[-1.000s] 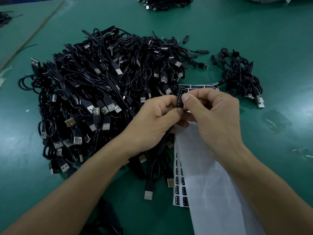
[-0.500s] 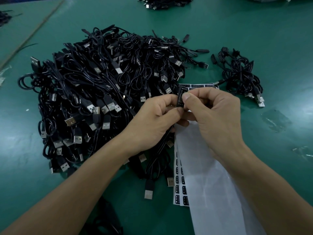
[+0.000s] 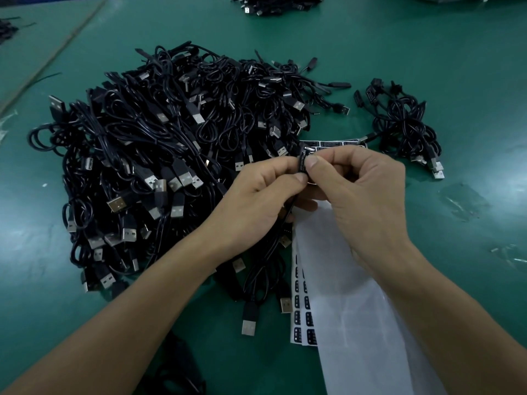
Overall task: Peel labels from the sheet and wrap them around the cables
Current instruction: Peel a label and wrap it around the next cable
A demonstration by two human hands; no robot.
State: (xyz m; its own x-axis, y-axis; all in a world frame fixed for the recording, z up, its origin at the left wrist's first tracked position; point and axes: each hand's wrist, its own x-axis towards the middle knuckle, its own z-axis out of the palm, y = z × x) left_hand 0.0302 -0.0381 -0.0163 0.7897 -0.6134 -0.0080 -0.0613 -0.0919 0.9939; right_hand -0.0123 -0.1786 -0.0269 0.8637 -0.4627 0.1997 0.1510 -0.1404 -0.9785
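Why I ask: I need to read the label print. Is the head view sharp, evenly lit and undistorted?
Head view: dim, bluish light, darker toward the corners; the wide-angle lens curves the top row of the label sheet; print on the label, which the right hand pinches onto the cable held by the left hand, is too soft to read; small glints on metal plugs in the cable pile.

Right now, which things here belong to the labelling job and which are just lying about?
In the job: small black label pinched by left hand and right hand on thin black cable; white label sheet; big heap of black USB cables.
Lying about: clear tape scraps; far cable pile.
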